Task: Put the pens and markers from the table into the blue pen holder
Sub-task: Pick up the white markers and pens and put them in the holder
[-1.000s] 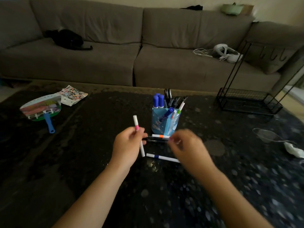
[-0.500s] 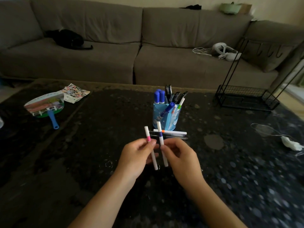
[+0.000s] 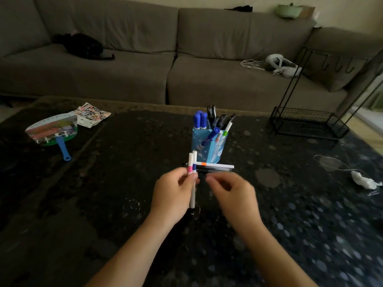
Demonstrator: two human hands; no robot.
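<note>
Well off to the left of the left hand point(image 3: 173, 195), a paper fan point(image 3: 51, 131) with a blue handle lies flat on the dark surface point(image 3: 124, 162), apart from the work and likely no part of it. The left hand is closed around two white pens, one with a pink band point(image 3: 190, 168) and one with a purple band point(image 3: 194, 165), held upright side by side and touching, probably bundled so that both can go in together. Just to its right, the right hand point(image 3: 232, 195) is empty, its fingers loosely curled and blurred, hovering close to the pens that lie on the surface just beyond both hands: a white pen with an orange band point(image 3: 215, 165) and, against it on the near side, a dark pen point(image 3: 213, 169), both crosswise at the foot of the holder. The blue pen holder point(image 3: 205, 150) stands upright beyond the hands, slightly right of the left hand, already crowded with markers and pens leaning out of its top. The task looks mostly done, with these few pens left.
</note>
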